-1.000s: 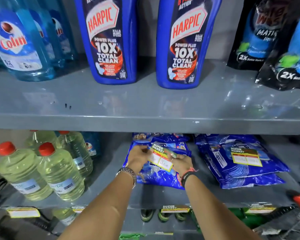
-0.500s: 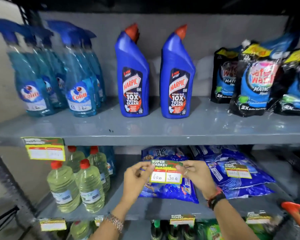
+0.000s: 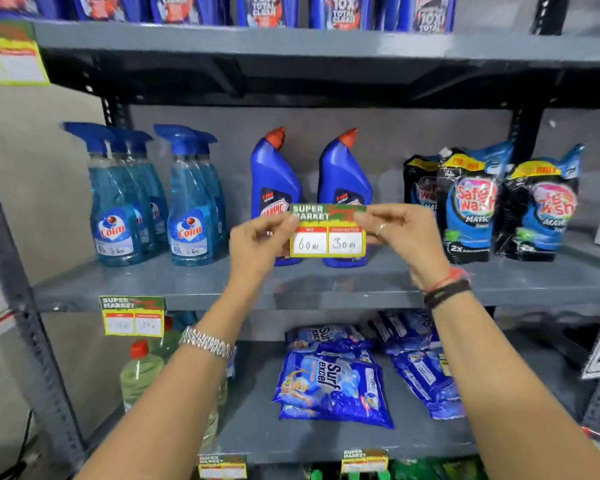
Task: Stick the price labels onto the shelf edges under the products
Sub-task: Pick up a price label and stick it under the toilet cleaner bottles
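I hold a green and yellow price label [image 3: 327,232], marked 60 and 30, flat in the air in front of two blue Harpic bottles [image 3: 274,188]. My left hand [image 3: 257,244] pinches its left end and my right hand [image 3: 400,232] pinches its right end. The label hangs above the grey shelf edge [image 3: 326,297] under those bottles, not touching it. Another label [image 3: 132,315] is stuck on that same edge below the blue Colin spray bottles [image 3: 118,202].
Black and blue Safewash pouches [image 3: 471,202] stand at the right of the middle shelf. Blue Surf Excel packs [image 3: 333,382] and clear bottles with red caps [image 3: 141,372] lie on the shelf below, whose edge carries two labels [image 3: 364,460]. A grey upright [image 3: 18,289] frames the left.
Both hands have lifted the label from the lower shelf, by the Surf packs, up to the height of the Harpic bottles. The view has pulled back and tilted up.
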`<state>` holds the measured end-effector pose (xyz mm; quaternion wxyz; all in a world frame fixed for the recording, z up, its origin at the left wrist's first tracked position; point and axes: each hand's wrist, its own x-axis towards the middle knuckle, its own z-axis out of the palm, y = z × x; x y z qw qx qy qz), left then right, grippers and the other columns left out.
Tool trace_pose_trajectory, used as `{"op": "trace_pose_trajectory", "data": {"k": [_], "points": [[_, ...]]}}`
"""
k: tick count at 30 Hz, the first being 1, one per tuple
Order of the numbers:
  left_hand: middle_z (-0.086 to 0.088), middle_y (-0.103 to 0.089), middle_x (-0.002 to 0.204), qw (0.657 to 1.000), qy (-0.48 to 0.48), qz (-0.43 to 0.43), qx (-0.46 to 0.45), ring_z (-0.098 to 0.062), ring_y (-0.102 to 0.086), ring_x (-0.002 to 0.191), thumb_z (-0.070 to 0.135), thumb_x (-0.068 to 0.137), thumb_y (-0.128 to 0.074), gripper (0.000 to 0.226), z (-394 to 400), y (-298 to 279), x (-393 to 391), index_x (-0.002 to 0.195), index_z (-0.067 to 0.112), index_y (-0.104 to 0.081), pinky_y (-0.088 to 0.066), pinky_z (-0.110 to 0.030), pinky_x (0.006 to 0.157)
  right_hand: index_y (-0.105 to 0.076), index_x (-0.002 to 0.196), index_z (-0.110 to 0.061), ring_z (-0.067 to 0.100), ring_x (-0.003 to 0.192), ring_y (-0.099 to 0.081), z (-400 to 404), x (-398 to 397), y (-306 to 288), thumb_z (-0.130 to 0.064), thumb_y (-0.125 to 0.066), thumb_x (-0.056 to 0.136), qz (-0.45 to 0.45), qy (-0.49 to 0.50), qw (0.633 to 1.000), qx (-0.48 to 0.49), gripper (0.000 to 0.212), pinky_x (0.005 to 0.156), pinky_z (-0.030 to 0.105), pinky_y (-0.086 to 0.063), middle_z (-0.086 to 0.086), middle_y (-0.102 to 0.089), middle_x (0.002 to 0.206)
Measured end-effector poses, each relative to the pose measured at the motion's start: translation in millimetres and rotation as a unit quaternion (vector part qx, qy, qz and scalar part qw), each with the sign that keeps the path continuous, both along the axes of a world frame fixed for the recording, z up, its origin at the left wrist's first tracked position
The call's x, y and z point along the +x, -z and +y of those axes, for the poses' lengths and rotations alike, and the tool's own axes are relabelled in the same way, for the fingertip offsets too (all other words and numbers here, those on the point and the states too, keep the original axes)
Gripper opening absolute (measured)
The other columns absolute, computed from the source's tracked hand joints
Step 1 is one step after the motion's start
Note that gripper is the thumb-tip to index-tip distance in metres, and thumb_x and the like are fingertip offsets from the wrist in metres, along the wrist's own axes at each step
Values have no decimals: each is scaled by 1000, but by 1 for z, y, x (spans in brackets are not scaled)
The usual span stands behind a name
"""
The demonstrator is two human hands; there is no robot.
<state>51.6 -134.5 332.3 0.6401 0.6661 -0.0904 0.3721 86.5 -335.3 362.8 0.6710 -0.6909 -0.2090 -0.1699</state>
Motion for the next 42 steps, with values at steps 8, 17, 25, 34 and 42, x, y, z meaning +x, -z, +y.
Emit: {"op": "trace_pose_trajectory", "data": {"k": [8,17,25,34,42], "points": [[6,-71,69,998,33,34,43,-7,-66,69,17,80,-71,28,10,-3,-1,108,19,-69,-56,-24,54,-68,87,-7,10,63,-69,0,-9,0,-8,-75,72,6,-21,1000,-6,17,56,19,-58,11,-71,82],[1,-73,75,984,-29,127,120,-8,-67,59,25,78,-73,10,20,71,-8,85,19,-75,-53,-16,54,-67,62,-27,11,63,-67,2,4,95,-29,-81,64,48,38,985,-161,14,62,25,-52,1,-72,67],[6,-74,78,956,-114,152,224,2,-65,63,33,75,-75,16,27,92,4,84,21,-77,-49,-10,59,-74,75,-20,2,65,-57,13,17,118,-35,-76,70,-23,95,965,-244,15,58,13,-39,-14,-61,70],[8,-72,78,951,-129,164,229,-3,-67,71,33,74,-75,18,27,95,12,86,20,-77,-49,-7,60,-73,71,-18,1,60,-55,17,26,120,-31,-76,69,-47,142,952,-266,13,55,12,-38,-11,-60,70],[6,-72,67,945,-163,161,235,-5,-66,64,34,71,-77,16,24,93,16,75,19,-74,-54,-23,62,-67,65,-15,13,66,-56,22,24,116,-35,-78,67,-48,203,934,-291,23,61,29,-47,-3,-61,72]]}}
